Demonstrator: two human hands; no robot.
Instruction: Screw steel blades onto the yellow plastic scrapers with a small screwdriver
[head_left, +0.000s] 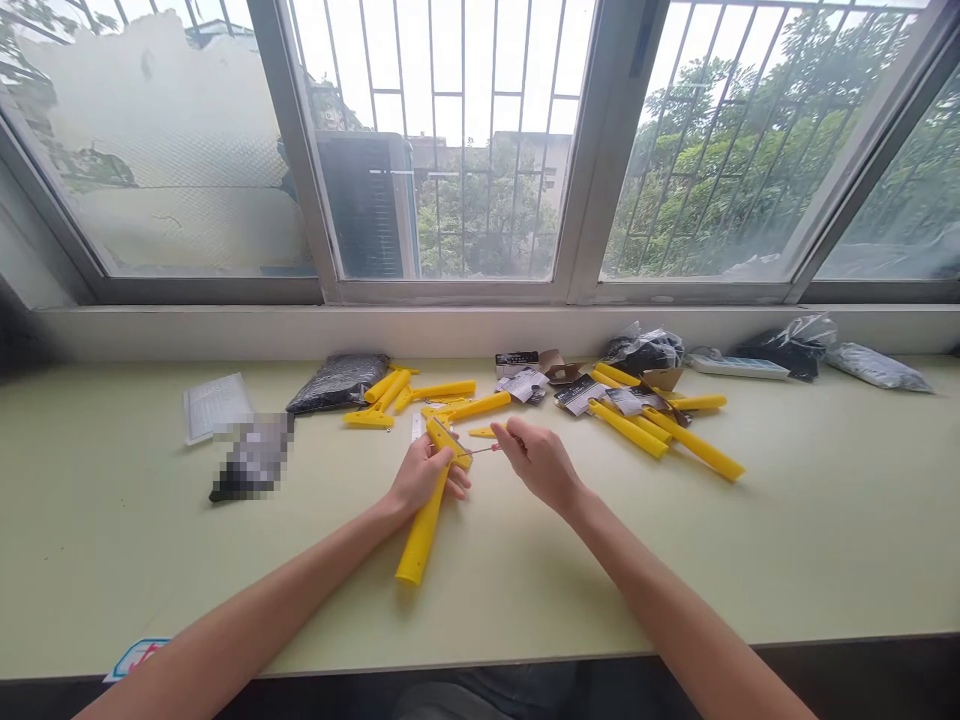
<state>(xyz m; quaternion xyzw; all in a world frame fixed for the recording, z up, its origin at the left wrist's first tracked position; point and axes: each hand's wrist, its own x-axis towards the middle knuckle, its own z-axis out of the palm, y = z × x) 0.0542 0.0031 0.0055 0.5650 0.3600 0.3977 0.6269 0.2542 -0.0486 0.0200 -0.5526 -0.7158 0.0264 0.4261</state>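
My left hand (421, 478) is wrapped round the neck of a yellow scraper (421, 535), its long handle pointing down toward me and its wide head tilted up at the top. Fingers of that hand show past the scraper's right side. In my right hand (541, 462) is a small screwdriver (487, 449) with a reddish collar and a thin metal shaft. The shaft points left and its tip meets the scraper's head; whether it sits in a screw is too small to tell. A loose yellow piece (484, 432) lies just behind the screwdriver, partly hidden by my right hand.
More yellow scrapers (382, 400) lie behind my left hand. Several yellow handles (694, 445) with printed cards (581, 394) are piled to the right. Dark plastic bags (341, 380), a clear packet (217, 405) and a white device (739, 366) line the table (825, 520) below the window.
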